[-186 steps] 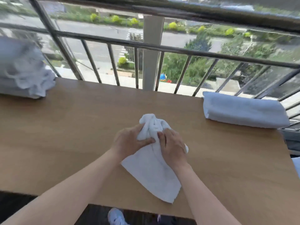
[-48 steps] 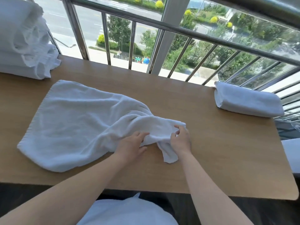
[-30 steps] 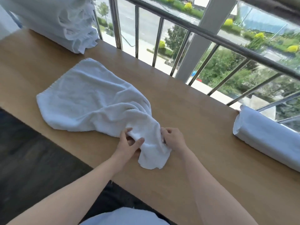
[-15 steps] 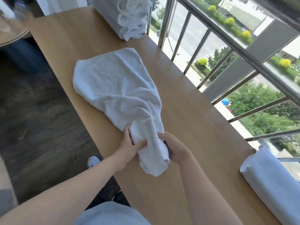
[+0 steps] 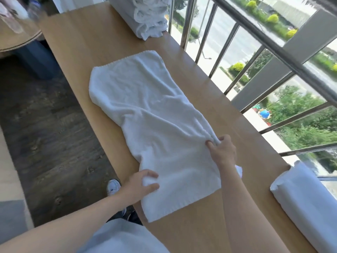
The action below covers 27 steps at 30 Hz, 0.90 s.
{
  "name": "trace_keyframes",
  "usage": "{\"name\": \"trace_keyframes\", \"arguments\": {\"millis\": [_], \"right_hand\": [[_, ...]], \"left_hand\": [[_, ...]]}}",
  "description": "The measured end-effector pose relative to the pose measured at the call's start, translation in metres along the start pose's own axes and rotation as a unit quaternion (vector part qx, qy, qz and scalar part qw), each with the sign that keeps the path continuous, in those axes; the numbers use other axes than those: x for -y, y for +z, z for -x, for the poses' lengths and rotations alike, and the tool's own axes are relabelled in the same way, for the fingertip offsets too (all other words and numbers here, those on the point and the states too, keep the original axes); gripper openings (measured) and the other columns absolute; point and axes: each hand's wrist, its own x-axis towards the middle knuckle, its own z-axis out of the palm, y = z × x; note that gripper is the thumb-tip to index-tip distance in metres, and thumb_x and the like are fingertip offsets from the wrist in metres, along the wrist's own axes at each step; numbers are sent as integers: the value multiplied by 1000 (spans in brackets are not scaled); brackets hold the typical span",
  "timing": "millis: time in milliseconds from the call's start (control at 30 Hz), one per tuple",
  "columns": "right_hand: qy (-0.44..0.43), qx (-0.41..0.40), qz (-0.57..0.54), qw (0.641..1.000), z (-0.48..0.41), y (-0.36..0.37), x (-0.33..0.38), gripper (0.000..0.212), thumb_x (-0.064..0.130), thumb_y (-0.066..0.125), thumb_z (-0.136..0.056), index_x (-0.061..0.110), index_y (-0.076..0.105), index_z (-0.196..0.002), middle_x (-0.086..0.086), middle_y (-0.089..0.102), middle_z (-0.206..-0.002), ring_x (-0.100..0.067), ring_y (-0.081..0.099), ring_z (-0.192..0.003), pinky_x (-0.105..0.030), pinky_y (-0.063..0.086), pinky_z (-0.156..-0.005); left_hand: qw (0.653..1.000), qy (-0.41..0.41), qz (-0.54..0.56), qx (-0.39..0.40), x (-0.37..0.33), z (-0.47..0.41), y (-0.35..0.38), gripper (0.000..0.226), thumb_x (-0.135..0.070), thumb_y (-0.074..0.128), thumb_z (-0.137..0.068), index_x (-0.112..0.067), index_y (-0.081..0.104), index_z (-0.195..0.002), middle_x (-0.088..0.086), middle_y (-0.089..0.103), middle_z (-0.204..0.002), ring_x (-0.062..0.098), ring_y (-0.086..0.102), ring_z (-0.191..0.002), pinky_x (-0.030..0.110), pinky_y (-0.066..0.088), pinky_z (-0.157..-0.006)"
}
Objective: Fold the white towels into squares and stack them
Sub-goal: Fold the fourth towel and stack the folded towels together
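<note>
So: wooden bench (image 5: 209, 225) runs along a metal railing (image 5: 255, 57) with street and greenery beyond. White towel (image 5: 155, 125) lies spread lengthwise down the middle of the bench, mostly flat, a few creases through its centre, far end squared off, near end reaching almost to the bench's inner edge. Pile of unfolded white towels (image 5: 147, 17) sits at the far end of the bench against the railing, well apart from the spread one. Folded white towel (image 5: 308, 203) sits at the near right end of the bench beside the railing, apart from the spread towel. Both hands are on the near end of the spread towel. Left hand (image 5: 140, 187) is at the towel's inner edge, fingers curled around a small bunch of cloth, thumb underneath. Right hand (image 5: 222, 152) is on the railing-side edge, thumb and fingers closed narrow on a pinched ridge of the hem, with a bit of towel showing past the wrist. White shoe (image 5: 113, 187) visible on the dark plank floor (image 5: 45, 134) below the bench's inner edge
</note>
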Motion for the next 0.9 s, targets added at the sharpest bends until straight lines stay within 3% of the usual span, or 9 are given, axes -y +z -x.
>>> {"name": "trace_keyframes", "arguments": {"millis": [133, 233, 300, 400, 500, 600, 700, 767, 900], "right_hand": [[-12, -19, 64, 998, -2, -1, -13, 34, 40, 57, -96, 13, 58, -116, -9, 63, -114, -33, 57, -111, -43, 43, -95], [6, 6, 74, 997, -1, -4, -20, 19, 28, 51, -97, 10, 56, -98, -10, 63, -100, -34, 57, -98, -42, 47, -85], [9, -60, 33, 998, -2, -12, -22, 10, 16, 50, -95, 8, 56, -96, -14, 62, -102, -34, 55, -94, -41, 44, -80], [3, -165, 31, 986, -4, -21, -21, 20, 6, 51, -92, 4, 57, -111, -21, 57, -117, -39, 52, -108, -43, 37, -94], [-54, -193, 68, 977, 10, -10, -18, 42, -1, 55, -85, 7, 55, -127, -19, 49, -128, -40, 43, -124, -43, 26, -109], [-155, -111, 80, 978, 40, 23, -11, 47, 17, 62, -91, 15, 54, -137, -15, 47, -139, -38, 40, -133, -47, 23, -114], [-132, 21, 156, 979, 63, 57, -20, 65, 53, 46, -98, 37, 21, -157, -5, 6, -167, -32, 3, -153, -52, -1, -121], [-115, 33, 197, 973, 71, 68, -36, 69, 64, 33, -98, 43, 4, -158, 2, -13, -168, -28, -15, -153, -53, -14, -119], [-71, 8, 198, 978, 88, 71, -48, 70, 64, 25, -100, 39, -2, -159, -1, -11, -168, -30, -15, -153, -56, -12, -120]], "left_hand": [[996, -10, -36, 84, 0, 5, 14, 22, -51, 72, -86, -51, 67, -107, -37, 58, -121, -14, 51, -115, 11, 42, -88], [991, -20, -39, 127, -6, 5, 19, 25, -57, 71, -81, -56, 67, -106, -41, 57, -119, -16, 51, -114, 17, 44, -91], [992, -10, -38, 118, -9, 3, 21, 21, -57, 70, -83, -58, 67, -103, -43, 58, -115, -14, 51, -115, 16, 44, -92], [996, -8, -32, 86, -7, 1, 22, 17, -48, 70, -87, -57, 68, -101, -33, 60, -119, -6, 55, -115, 20, 49, -92], [995, -23, -22, 90, -5, 3, 23, 22, -49, 69, -86, -57, 66, -107, -24, 59, -126, 6, 59, -112, 32, 53, -96], [991, -18, -39, 123, -7, 4, 24, 24, -53, 68, -86, -60, 64, -108, -27, 56, -131, 4, 55, -120, 30, 50, -100], [991, -21, -28, 133, -7, 4, 26, 24, -48, 69, -86, -59, 66, -106, -29, 58, -128, -1, 57, -115, 31, 51, -102], [992, -23, -16, 125, -6, 6, 27, 25, -43, 70, -87, -58, 67, -105, -27, 60, -125, 0, 60, -113, 30, 52, -100], [996, -9, 50, 71, -5, 14, 26, 30, -33, 69, -93, -57, 66, -110, -33, 53, -127, -5, 51, -118, 14, 46, -87]]}}
